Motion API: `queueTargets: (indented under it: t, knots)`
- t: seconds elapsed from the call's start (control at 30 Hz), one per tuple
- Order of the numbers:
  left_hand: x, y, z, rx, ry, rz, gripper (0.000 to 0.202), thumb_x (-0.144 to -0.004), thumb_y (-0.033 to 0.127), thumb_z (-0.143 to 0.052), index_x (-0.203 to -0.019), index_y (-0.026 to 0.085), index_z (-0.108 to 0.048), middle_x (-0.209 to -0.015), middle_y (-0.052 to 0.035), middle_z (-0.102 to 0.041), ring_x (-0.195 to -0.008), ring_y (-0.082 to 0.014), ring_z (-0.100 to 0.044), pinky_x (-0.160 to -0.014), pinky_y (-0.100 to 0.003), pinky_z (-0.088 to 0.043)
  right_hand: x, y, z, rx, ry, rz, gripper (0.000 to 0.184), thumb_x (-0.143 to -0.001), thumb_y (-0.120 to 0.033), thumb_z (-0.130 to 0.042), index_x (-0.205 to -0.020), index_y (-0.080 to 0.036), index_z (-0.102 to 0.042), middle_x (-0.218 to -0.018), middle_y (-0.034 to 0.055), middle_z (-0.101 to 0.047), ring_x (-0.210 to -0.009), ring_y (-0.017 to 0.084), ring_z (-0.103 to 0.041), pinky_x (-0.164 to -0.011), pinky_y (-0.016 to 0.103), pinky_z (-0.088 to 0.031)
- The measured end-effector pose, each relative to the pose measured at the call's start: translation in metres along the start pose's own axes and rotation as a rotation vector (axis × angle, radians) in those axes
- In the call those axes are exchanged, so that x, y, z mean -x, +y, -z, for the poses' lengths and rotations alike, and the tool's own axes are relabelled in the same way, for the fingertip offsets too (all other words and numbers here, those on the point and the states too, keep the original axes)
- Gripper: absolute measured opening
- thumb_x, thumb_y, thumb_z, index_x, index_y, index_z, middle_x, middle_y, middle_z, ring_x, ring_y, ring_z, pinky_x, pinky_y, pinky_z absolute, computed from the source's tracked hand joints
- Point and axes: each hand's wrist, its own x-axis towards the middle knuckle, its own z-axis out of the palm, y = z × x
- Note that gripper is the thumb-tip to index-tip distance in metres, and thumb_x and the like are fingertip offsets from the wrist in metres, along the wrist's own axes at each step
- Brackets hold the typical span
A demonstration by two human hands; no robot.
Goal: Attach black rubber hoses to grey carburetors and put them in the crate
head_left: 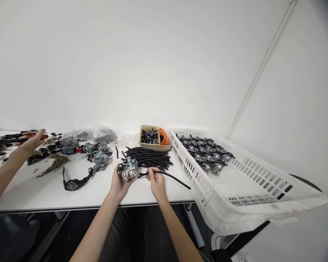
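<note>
**Cradling a carburetor (128, 169), pinching a black rubber hose (168, 175) beside it**

Watching from my remote seat through the head camera, I'm seeing the left hand (120, 185) closing around the carburetor, its fingers curling beneath the grey metal body and lifting it clear of the white table (43, 198). The right hand (157, 183) is gripping the hose between thumb and fingers, a short way back from one end, while the long remainder is trailing off to the right. That end is lying just beside the carburetor's lower side, though I can't tell whether it is touching.

I'm judging both holds as sound: the close pinch is steadying the hose tip, and the cupped grip is supporting the carburetor without covering its upper face.

Just behind the hands, a bundle of black hoses (149, 158) is lying on the table. Beyond it, a beige tray (150, 126) is holding black fittings (149, 136), with an orange part (163, 137) beside them. To the right, a white perforated plastic crate (188, 171) is carrying rows of finished-looking carburetors (205, 153). To the left, more carburetors (97, 158) are lying near a black wristwatch (72, 185) and clear plastic bags (104, 134). Farther left, a co-worker's hand (30, 142) is gripping a red-handled tool (41, 137).
</note>
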Motion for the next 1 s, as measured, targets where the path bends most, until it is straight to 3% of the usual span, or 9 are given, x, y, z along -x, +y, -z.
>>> queueTargets:
  t: [0.07, 0.17, 0.37, 1.0]
  knots:
    - [0.003, 0.000, 0.000, -0.013, 0.016, 0.031, 0.047, -0.084, 0.055, -0.045, -0.100, 0.014, -0.063, -0.091, -0.0134, -0.070, -0.083, -0.0295, -0.068, -0.073, -0.050, -0.055, -0.001, 0.000, 0.000, -0.058, 0.023, -0.019, 0.031, -0.089, -0.045, -0.047, -0.092, -0.017, -0.060, -0.084, 0.0060, -0.065, -0.063, 0.014, -0.064, -0.059, 0.026, -0.051]
    - [0.008, 0.002, -0.001, -0.019, 0.009, 0.026, 0.065, -0.079, 0.066, -0.045, -0.104, 0.008, -0.062, -0.092, -0.0178, -0.070, -0.082, -0.0307, -0.068, -0.070, -0.047, -0.056, -0.003, -0.003, 0.000, -0.180, 0.073, -0.069, 0.033, -0.087, -0.049, -0.050, -0.087, -0.017, -0.058, -0.081, 0.0055, -0.064, -0.061, 0.015, -0.065, -0.058, 0.028, -0.053]
    - [0.011, 0.005, -0.004, -0.014, 0.015, 0.035, 0.052, -0.079, 0.054, -0.052, -0.100, 0.008, -0.064, -0.088, -0.0167, -0.071, -0.076, -0.0286, -0.069, -0.065, -0.041, -0.056, -0.002, -0.012, 0.002, -0.306, 0.096, -0.108, 0.034, -0.083, -0.052, -0.055, -0.085, -0.018, -0.058, -0.078, 0.0046, -0.064, -0.058, 0.016, -0.064, -0.060, 0.031, -0.055]
    - [0.009, 0.004, -0.003, -0.044, 0.047, 0.038, 0.046, -0.080, 0.048, -0.051, -0.098, 0.007, -0.064, -0.084, -0.0174, -0.071, -0.072, -0.0293, -0.069, -0.059, -0.039, -0.055, 0.000, -0.014, 0.002, -0.361, 0.018, -0.141, 0.030, -0.081, -0.047, -0.060, -0.084, -0.018, -0.060, -0.078, 0.0042, -0.066, -0.058, 0.016, -0.065, -0.060, 0.031, -0.055]
